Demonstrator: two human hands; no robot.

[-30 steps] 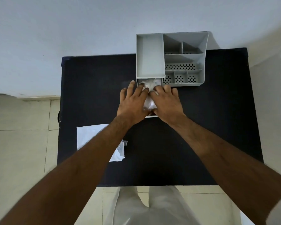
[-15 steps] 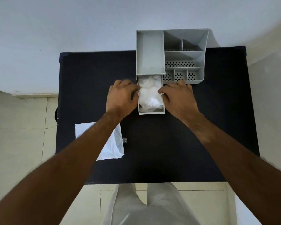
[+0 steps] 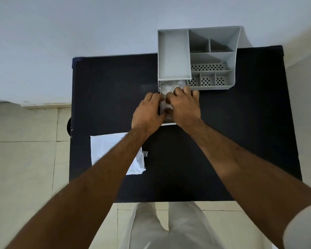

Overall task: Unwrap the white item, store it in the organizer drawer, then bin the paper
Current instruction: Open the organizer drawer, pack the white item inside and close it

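**Hands closed back over the drawer; white item tucked in, paper waiting**

Taking the pulled-out drawer (image 3: 167,121) as your landmark and reading left to right: well to the left of it and nearer you, the flat paper (image 3: 108,148) lay on the black desk (image 3: 106,87), partly under your left forearm and untouched.

Just left of the drawer, your left hand (image 3: 147,112) sat against its left wall, fingers curled in at the rim. Half a second earlier that hand was further out and the drawer's contents showed openly between your hands; now both hands had come in again over it.

In the drawer itself lay the white item (image 3: 171,86), crumpled, only its far end visible under the edge of the grey organizer (image 3: 172,54) that the drawer slides into.

Over the drawer's right side, your right hand (image 3: 184,105) lay knuckles up, fingers bent down onto the item. Whether either grip was clamped on the item or merely pressing it flat, I cannot tell; the fingertips were hidden.

My reading: you were packing the item down so the drawer would close. Storing looked nearly done; shutting the drawer and binning the paper remained. No bin was in view.
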